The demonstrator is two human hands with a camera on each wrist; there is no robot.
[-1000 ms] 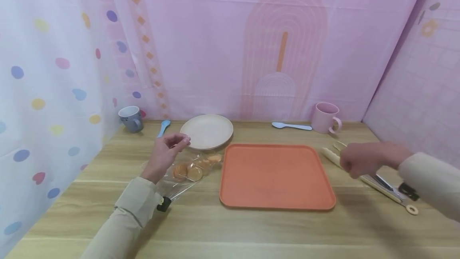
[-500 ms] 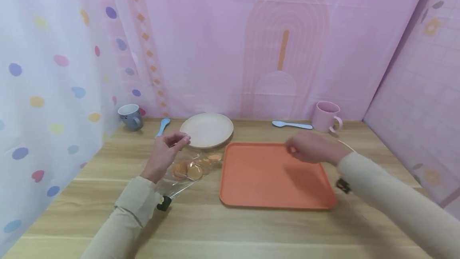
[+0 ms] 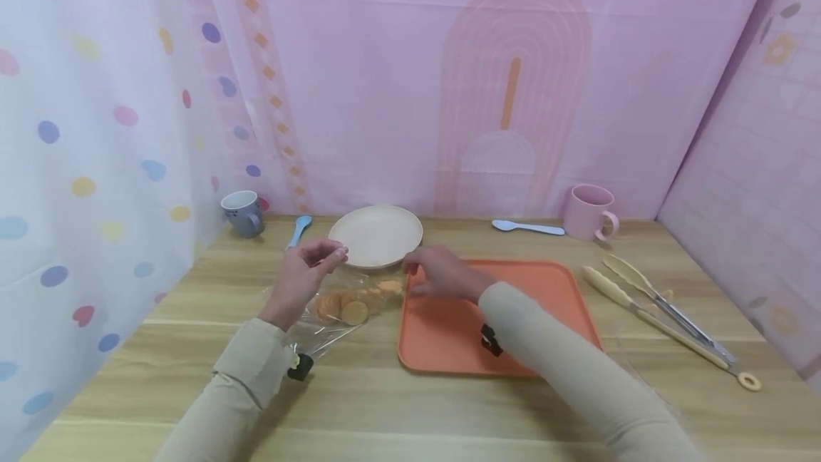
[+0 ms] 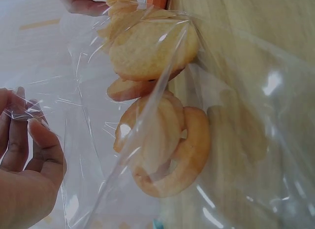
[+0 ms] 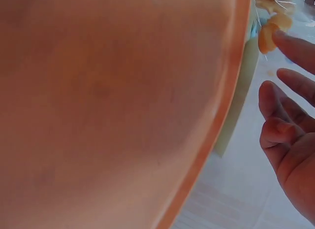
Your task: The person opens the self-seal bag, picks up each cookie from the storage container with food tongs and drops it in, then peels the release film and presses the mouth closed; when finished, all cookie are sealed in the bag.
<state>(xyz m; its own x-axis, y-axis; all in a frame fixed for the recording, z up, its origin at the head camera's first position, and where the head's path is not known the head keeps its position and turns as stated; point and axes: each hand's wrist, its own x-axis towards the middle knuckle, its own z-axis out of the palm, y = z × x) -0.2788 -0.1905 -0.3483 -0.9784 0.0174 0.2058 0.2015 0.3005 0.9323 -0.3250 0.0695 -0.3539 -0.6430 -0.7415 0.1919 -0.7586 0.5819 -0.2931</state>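
My left hand [image 3: 298, 280] pinches the edge of a clear plastic bag [image 4: 88, 155] between thumb and fingers, left of the tray. Inside the bag lie golden-brown food pieces, among them a ring [image 4: 199, 145] and a round slice [image 4: 147, 51]. My right hand [image 3: 445, 273] reaches over the left rim of an orange tray [image 3: 430, 341], close to the bag's far end. Its fingers are loosely bent around nothing, as the right wrist view shows, with a yellowish piece [image 5: 268, 39] just beyond the fingertips.
Behind the bag sits a cream plate [image 3: 378, 234], with a blue spoon [image 3: 299, 230] and a grey mug [image 3: 244, 214] to its left. Along the back right are a pale blue spoon [image 3: 529, 227] and a pink mug [image 3: 589, 212]. Tongs [image 3: 667, 323] lie right of the tray.
My right hand has swept left from over the tongs, across the tray, to beside the bag. The left hand keeps its hold on the bag in the same place.
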